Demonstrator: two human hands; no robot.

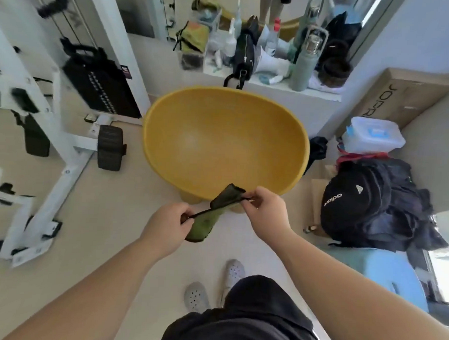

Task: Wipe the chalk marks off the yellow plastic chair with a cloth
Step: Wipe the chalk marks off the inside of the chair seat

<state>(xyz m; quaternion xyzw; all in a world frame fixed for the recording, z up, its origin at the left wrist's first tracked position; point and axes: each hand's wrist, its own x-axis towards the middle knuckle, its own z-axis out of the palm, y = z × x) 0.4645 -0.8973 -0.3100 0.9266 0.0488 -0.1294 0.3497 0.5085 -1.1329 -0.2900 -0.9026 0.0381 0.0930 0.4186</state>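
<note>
A yellow plastic chair (pixel 225 142) with a deep bowl-shaped seat stands on the pale floor ahead of me. I make out no chalk marks on its seat from here. A green cloth (pixel 212 210) with a dark edge is stretched between both hands, just in front of the chair's near rim. My left hand (pixel 166 225) pinches the cloth's lower left end. The upper right end is pinched by my right hand (pixel 264 209). Part of the cloth hangs down below my left fingers.
White gym equipment (pixel 54 138) with black pads fills the left. A ledge (pixel 320 93) behind the chair carries bottles and bags. A black backpack (pixel 357 207), a plastic box (pixel 372 135) and a cardboard carton (pixel 404 97) sit on the right. My feet (pixel 214 286) stand below.
</note>
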